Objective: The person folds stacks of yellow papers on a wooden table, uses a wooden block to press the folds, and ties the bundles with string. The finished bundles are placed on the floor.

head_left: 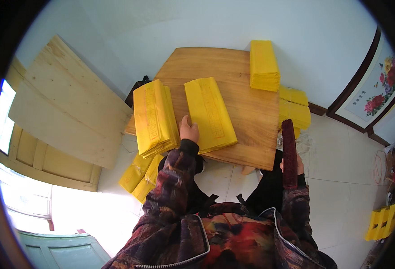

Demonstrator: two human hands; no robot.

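My left hand (189,130) is between two stacks of yellow paper on the wooden table, its fingers curled and their tips partly hidden. It touches or nearly touches the left edge of the flatter right stack (210,114), which bears a reddish printed band. Close on its other side is the thicker left stack (154,117), printed likewise, its sheets slightly fanned at the side. Off the table's right front corner, my right hand (300,165) is closed round a long, narrow, dark red bar (289,154). That bar stands lengthwise, and its face looks carved or textured.
The wooden table (246,121) meets the wall. Another yellow stack (264,65) sits at its far right corner. Yellow bundles (296,110) lie beyond its right edge, others (139,177) below its left. A plywood board (67,101) leans at left; a framed flower picture (370,89) stands right.
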